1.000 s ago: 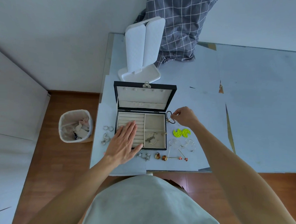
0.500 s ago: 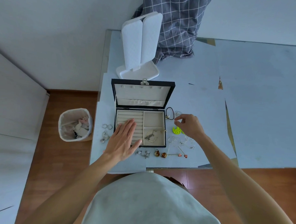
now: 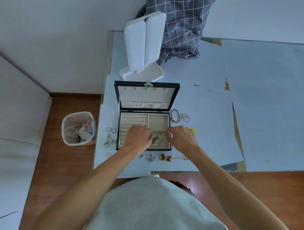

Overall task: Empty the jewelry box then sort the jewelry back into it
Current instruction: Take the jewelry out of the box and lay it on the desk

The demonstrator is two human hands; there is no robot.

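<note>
I saw the jewelry box [image 3: 144, 118] sitting open near the front-left part of the table [image 3: 255, 103], lid upright behind the tray. Left half was ring rolls, right half had 2 open compartments, the rear one bare, the front one holding a few thin metal pieces [image 3: 157, 139]

My left hand [image 3: 138, 138] was over the ring rolls, fingers curled down toward the divider and the front compartment; couldn't tell if it held anything. My right hand [image 3: 181, 139] was at the box's right edge, fingertips pinching a small gold-toned piece [image 3: 169, 133] just over the rim of the front compartment

Loose jewelry lay around the box on the table:
- left of it: small silver hoops [image 3: 110, 129] and a silver cluster [image 3: 108, 141], plus a tiny pink stud [image 3: 108, 155] closer to the edge
- in front of it: silver earrings [image 3: 149, 157], 2 amber-gold pieces [image 3: 165, 157], a thin pin with a pink end [image 3: 180, 158]
- right of it: dark hair tie [image 3: 174, 115] with a gold charm, thin silver rings [image 3: 185, 117], a neon yellow piece [image 3: 192, 129] mostly hidden behind the right hand

Behind the box stood a white folding mirror stand [image 3: 143, 45], with a grey checked cloth [image 3: 180, 24] draped at the back. A white bin [image 3: 78, 128] with scraps sat on the wooden floor left of the table
</note>
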